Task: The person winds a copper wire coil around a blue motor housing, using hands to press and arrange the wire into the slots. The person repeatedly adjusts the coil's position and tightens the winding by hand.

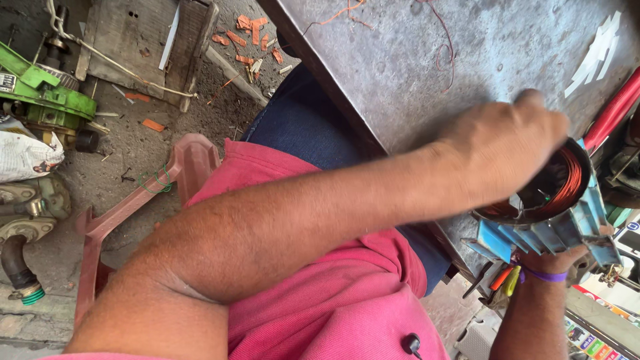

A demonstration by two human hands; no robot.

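1. Head view: left hand (510, 150) curled over the rim of a blue finned motor stator (550, 223), fingers reaching into the bore; grip closure not discernible through blur.
2. Right hand (557, 257), purple band at wrist, cupped closed under the stator, probably steadying it for the reaching hand.
3. Copper windings (570, 183) exposed inside the bore.
4. Stator held at edge of grey metal surface (427, 60), above the lap.

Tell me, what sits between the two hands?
In the head view, a blue finned motor housing with copper windings inside sits between them: the left hand rests on its top rim, the right hand supports it underneath.
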